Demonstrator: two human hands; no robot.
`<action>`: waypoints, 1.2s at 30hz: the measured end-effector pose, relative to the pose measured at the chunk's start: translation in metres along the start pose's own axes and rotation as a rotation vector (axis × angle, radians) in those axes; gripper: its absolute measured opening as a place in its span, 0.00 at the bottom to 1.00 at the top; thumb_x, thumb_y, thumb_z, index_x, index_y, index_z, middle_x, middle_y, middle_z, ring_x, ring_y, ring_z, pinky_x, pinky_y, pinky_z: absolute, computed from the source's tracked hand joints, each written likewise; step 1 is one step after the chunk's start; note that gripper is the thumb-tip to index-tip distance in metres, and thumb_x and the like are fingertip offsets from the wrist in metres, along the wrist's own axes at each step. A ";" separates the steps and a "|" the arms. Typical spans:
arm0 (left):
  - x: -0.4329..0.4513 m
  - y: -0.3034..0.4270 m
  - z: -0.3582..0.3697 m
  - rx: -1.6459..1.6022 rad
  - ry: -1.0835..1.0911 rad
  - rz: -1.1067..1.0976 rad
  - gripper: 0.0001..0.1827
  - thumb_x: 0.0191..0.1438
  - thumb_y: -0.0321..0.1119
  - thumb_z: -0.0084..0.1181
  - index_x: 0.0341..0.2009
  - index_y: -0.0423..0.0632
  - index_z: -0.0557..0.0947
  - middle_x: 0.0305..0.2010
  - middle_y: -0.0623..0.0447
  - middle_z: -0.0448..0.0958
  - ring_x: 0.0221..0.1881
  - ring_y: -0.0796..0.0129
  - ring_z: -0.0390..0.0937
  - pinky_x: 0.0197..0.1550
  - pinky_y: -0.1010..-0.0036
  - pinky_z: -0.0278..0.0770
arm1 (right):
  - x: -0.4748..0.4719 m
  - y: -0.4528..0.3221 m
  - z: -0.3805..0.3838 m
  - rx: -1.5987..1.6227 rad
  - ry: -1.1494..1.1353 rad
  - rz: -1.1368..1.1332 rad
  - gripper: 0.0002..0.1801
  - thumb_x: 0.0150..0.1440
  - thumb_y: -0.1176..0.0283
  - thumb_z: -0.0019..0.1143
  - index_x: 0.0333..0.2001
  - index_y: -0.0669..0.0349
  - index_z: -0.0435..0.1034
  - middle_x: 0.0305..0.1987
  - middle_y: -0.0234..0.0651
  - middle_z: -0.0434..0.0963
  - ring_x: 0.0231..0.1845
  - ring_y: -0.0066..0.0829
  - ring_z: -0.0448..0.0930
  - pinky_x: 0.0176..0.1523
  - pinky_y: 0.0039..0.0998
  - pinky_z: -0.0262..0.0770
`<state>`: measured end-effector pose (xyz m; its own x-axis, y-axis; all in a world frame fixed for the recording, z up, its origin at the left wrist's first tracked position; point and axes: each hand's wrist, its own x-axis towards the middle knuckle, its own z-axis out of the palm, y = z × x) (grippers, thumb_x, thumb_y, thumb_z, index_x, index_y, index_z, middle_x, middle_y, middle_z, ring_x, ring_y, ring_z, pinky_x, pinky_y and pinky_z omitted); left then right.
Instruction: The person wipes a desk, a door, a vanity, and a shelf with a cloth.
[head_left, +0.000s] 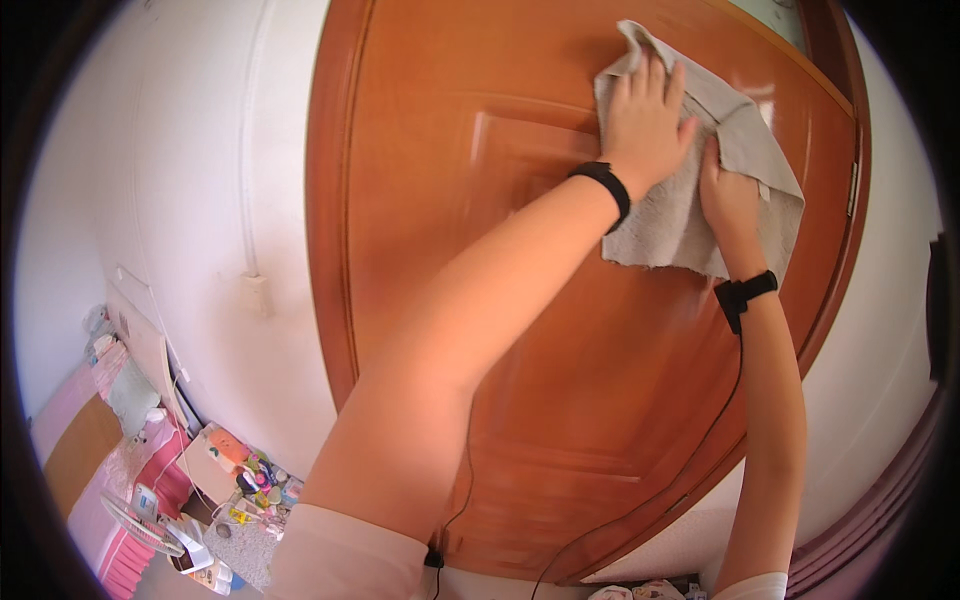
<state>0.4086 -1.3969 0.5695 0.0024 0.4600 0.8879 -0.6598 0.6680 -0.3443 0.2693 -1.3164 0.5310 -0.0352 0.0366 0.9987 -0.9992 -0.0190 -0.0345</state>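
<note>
A grey cloth is spread against the upper part of a glossy reddish-brown wooden door. My left hand lies on the cloth and holds it to the door, its fingertips near a raised fold at the top edge. To the right and a little lower, my right hand grips the cloth; a folded flap covers its fingers, while the thumb shows. Each wrist wears a black strap, the left strap and the right strap. A thin black cable hangs from the right one.
The door frame borders a white wall with a switch box. At lower left are a bed, a white fan and a table holding several small items. A metal hinge sits on the door's right edge. Bundled things lie below.
</note>
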 end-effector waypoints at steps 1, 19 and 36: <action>-0.003 -0.026 -0.018 -0.011 -0.005 0.004 0.39 0.59 0.50 0.56 0.67 0.37 0.68 0.67 0.31 0.67 0.71 0.38 0.61 0.70 0.51 0.56 | 0.004 -0.027 0.012 -0.029 0.055 -0.048 0.25 0.69 0.51 0.44 0.41 0.61 0.80 0.36 0.49 0.84 0.39 0.55 0.83 0.42 0.49 0.77; -0.110 -0.238 -0.228 0.258 -0.232 -0.266 0.35 0.66 0.37 0.47 0.72 0.36 0.56 0.72 0.28 0.58 0.74 0.31 0.53 0.76 0.45 0.45 | -0.059 -0.314 0.113 0.481 0.137 -0.148 0.15 0.55 0.64 0.58 0.42 0.62 0.78 0.41 0.46 0.82 0.43 0.50 0.81 0.47 0.47 0.75; -0.101 -0.176 -0.208 0.042 -0.194 -0.067 0.36 0.63 0.33 0.48 0.71 0.30 0.54 0.71 0.28 0.60 0.74 0.37 0.55 0.77 0.48 0.45 | -0.063 -0.245 0.067 -0.006 0.221 -0.103 0.18 0.54 0.59 0.63 0.40 0.63 0.80 0.47 0.45 0.77 0.55 0.45 0.72 0.61 0.44 0.65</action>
<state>0.6808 -1.4391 0.4769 -0.0953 0.2911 0.9519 -0.6935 0.6666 -0.2733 0.5180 -1.3810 0.4790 0.0649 0.2560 0.9645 -0.9978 0.0022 0.0665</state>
